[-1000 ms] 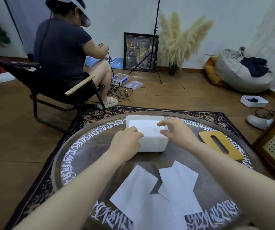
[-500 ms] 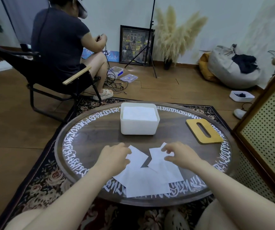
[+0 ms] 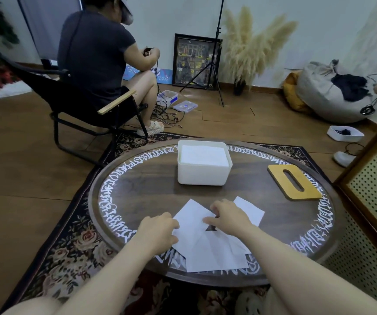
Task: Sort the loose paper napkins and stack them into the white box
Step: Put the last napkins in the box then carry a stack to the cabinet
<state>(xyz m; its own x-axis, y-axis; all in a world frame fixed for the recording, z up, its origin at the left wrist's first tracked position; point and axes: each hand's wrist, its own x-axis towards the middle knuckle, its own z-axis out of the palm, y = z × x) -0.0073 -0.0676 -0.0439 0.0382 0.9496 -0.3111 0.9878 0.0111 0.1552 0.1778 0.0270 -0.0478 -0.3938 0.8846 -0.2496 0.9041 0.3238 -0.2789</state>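
Observation:
The white box (image 3: 202, 176) stands at the middle of the round table, with a flat stack of napkins (image 3: 202, 154) inside it. Three loose white napkins lie overlapping at the near edge: a left one (image 3: 189, 215), a right one (image 3: 251, 209) and a near one (image 3: 217, 255). My left hand (image 3: 158, 233) curls over the left napkin's left edge. My right hand (image 3: 228, 215) pinches the same napkin's right corner between thumb and fingers and hides part of the right napkin.
A yellow wooden lid with a slot (image 3: 294, 181) lies right of the box. The dark round table (image 3: 137, 185) has a white lettered rim. A perforated cabinet (image 3: 374, 201) stands close on the right. A person sits in a folding chair (image 3: 76, 105) beyond the table.
My hands have come back from the box to the loose napkins. In the last half second both closed in on the left napkin, the right hand shifting left.

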